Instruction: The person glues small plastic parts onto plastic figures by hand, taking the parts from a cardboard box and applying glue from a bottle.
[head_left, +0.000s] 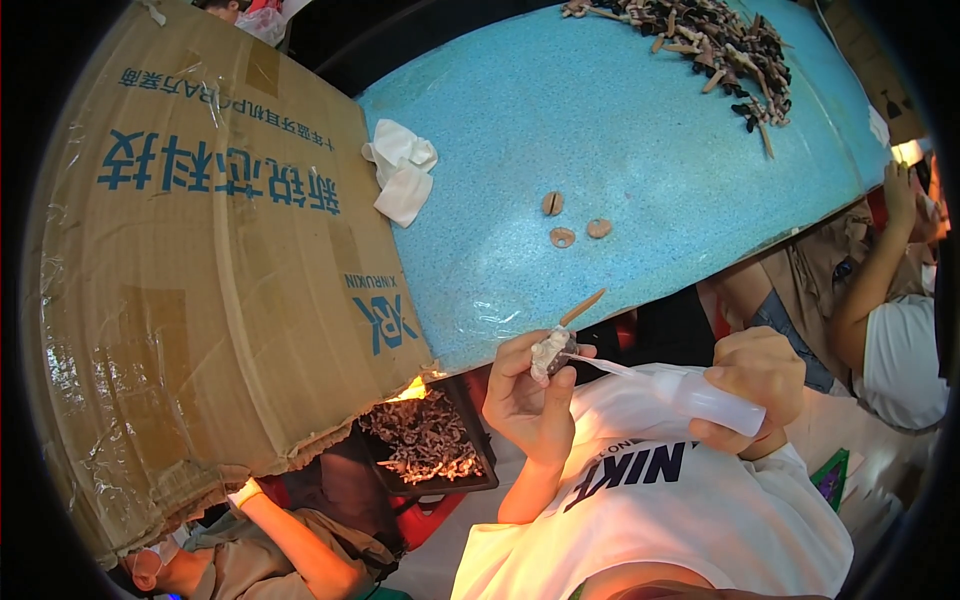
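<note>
Both hands worked below the table edge, at about 6 o'clock in the view. Left hand (530, 395) was clenched around a small dark piece wrapped in a white wad (552, 350), pinched between thumb and fingertips; a thin tan stick (583, 307) projected from the piece toward 1 o'clock. Right hand (755, 385) was closed around a translucent squeeze bottle (712, 398), its slender nozzle pointing toward 9 o'clock and meeting the held piece — contact appeared to be at the wad.

Blue table (640, 130) filled the upper centre. Three small tan shell-shaped parts (572, 222) lay on it, close together, at 12 o'clock from the left hand. A crumpled white cloth (402, 172) rested at the table's 9 o'clock edge, touching a large cardboard box (200, 280). A heap of tan and dark stick-like parts (710, 45) sat at the far 1 o'clock end. Below the box, a dark tray (425, 440) held more such parts — just beside the left hand at 9 o'clock. Another person's arm (870, 280) appeared at 3 o'clock.
</note>
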